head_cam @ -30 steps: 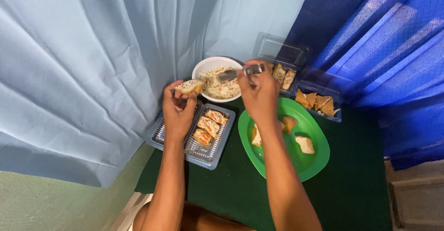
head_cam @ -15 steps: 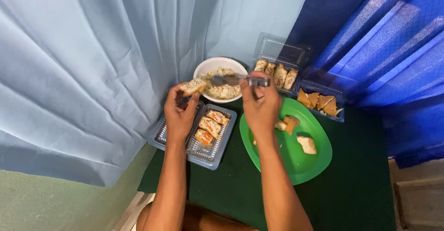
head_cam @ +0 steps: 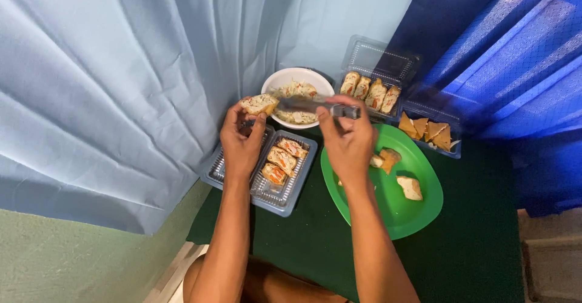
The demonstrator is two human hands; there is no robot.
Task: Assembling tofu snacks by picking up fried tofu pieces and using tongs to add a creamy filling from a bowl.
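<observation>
- While the pale blue pleated curtain (head_cam: pixel 121 84) fills the far left, the clear plastic clamshell tray (head_cam: pixel 267 191) sits just right of it on the dark green tablecloth (head_cam: pixel 303 242), with three toasted sandwich rolls with orange filling (head_cam: pixel 282 159) lined up inside.
- Left hand (head_cam: pixel 241 142) is pinched shut on a small crusty piece of bread roll (head_cam: pixel 259 103), held up above that tray, right next to the round white bowl of creamy shredded salad (head_cam: pixel 297 100).
- Right hand (head_cam: pixel 348 139) is closed round a grey metal utensil (head_cam: pixel 315 105), maybe tongs or a spoon, I can't tell which. Its tip reaches over the bowl toward the bread.
- If it were me, I'd keep the bread level and close over the bowl so the wet, loose filling doesn't drip on the cloth, and go with small scoops.
- Under the right wrist: glossy oval green plastic plate (head_cam: pixel 394 212) with a few bread pieces on it.
- Behind it, a second clear clamshell box of rolls (head_cam: pixel 371 92), then a tray of golden triangular fried pastries (head_cam: pixel 427 130), crisp looking.
- Dark blue patterned drape (head_cam: pixel 515 54) on the far right.
</observation>
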